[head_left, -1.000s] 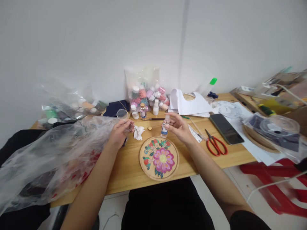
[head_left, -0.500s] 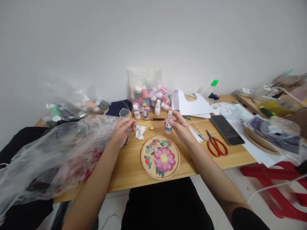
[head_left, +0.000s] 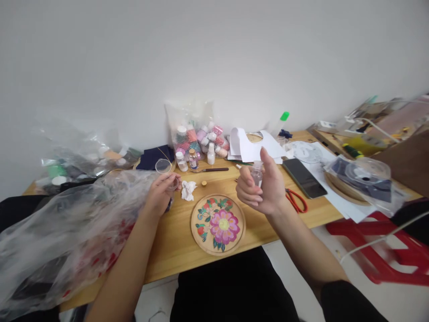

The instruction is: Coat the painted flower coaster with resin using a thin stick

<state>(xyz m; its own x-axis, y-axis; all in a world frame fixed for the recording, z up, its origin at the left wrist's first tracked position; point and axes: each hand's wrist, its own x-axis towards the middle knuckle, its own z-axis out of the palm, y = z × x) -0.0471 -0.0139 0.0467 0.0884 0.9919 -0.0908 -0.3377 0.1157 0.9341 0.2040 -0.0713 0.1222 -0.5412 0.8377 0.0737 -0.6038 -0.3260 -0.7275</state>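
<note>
My left hand (head_left: 158, 193) pinches a small clear plastic cup (head_left: 174, 184), whose round lid (head_left: 163, 166) stands open behind it. Raised on the right, my right hand (head_left: 272, 190) has its fingers curled round a small clear glass bottle (head_left: 257, 172), the thumb pointing up. The bottle's label is mostly hidden by the fingers. Between my forearms a round wooden plate (head_left: 223, 221), painted with a pink flower, fruit and leaves, lies on the table. A crumpled white tissue (head_left: 188, 190) and a small gold cap (head_left: 204, 183) sit just beyond it.
Little bottles (head_left: 193, 159) and a brush (head_left: 216, 169) lie at the back, before a bag of bead jars (head_left: 187, 134). Plastic sheeting (head_left: 83, 228) covers the left. To the right are red-handled pliers (head_left: 298, 203), a phone (head_left: 304, 178) and paper (head_left: 345, 208).
My right hand has moved right and lifted with the bottle, turning its palm inward and thumb up. My left hand still holds the cup. The view has shifted slightly.
</note>
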